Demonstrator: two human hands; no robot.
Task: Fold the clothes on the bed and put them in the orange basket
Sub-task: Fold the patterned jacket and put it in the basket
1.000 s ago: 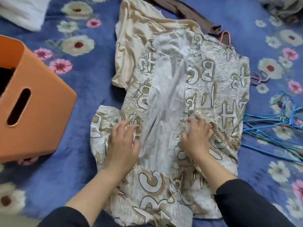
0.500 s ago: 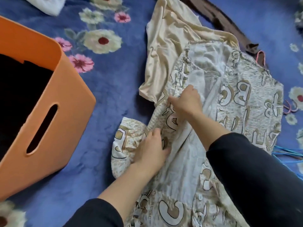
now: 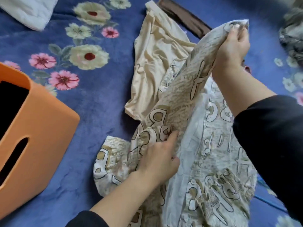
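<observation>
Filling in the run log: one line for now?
phase: folding | right hand: holds shirt edge up | left hand: presses shirt | basket: left of shirt

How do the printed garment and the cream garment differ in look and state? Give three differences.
The printed garment carries brown letters; the cream garment is plain. The right hand grips and lifts the printed garment while the left hand rests on it; no hand touches the cream garment. The printed garment overlaps the cream garment. Both lie outside the orange basket.
</observation>
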